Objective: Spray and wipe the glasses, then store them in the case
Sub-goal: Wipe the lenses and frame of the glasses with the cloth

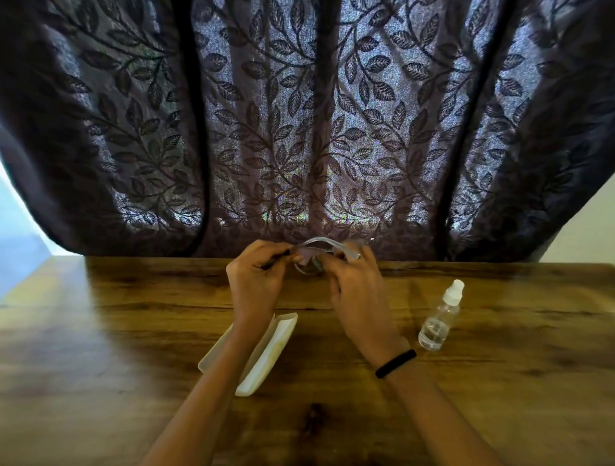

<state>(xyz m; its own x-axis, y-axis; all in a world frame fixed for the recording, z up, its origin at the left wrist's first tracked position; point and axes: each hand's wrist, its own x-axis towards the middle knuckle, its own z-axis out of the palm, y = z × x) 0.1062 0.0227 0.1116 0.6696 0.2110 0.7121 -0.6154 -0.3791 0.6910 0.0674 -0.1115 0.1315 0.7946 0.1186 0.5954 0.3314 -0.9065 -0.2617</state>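
Note:
The glasses, with a clear frame, are held up above the far part of the wooden table between both my hands. My left hand grips their left side and my right hand grips their right side, fingers curled around the frame. A dark cloth may be pinched between the fingers, but I cannot tell for sure. The cream glasses case lies open on the table beneath my left wrist, partly hidden by the forearm. A clear spray bottle with a white nozzle stands upright to the right of my right hand.
A dark leaf-patterned curtain hangs right behind the table's far edge. The table's left edge runs diagonally at the left, with a bright floor beyond it. A pale wall shows at the far right.

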